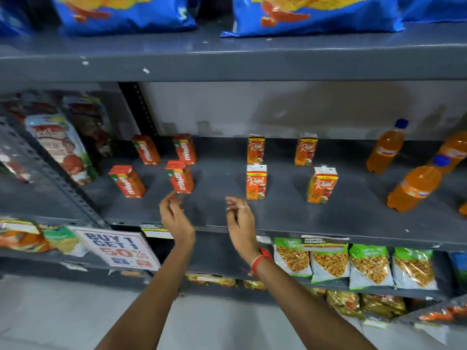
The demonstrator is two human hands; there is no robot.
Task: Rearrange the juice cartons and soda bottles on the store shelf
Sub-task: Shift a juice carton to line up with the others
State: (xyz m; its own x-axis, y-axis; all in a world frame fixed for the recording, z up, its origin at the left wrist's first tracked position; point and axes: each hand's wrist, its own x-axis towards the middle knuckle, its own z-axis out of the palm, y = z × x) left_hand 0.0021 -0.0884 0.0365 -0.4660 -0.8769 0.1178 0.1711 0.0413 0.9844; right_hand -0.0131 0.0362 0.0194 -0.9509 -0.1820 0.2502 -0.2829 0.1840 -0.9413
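Both hands hover empty over the shelf (290,218), fingers loosely spread: left hand (174,215) just below a red carton (180,177), right hand (240,218) near an orange carton (256,181). 4 red cartons, 4 orange. Bottles (414,185) stand at the right, 1 cut off. Motion blurs the fingertips.

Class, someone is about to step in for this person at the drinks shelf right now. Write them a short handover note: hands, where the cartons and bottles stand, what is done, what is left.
Left hand: empty, open, fingertips just short of the front red carton.
Right hand: empty, open, over bare shelf, nothing in its grip.
Red cartons: four at left, two rows of two.
Orange cartons: four in the middle, two rows of two.
Soda bottles: at right, partly out of view.
Done: drinks stand grouped by kind.
Left: cannot tell; spacing is wide, perhaps close the gaps.
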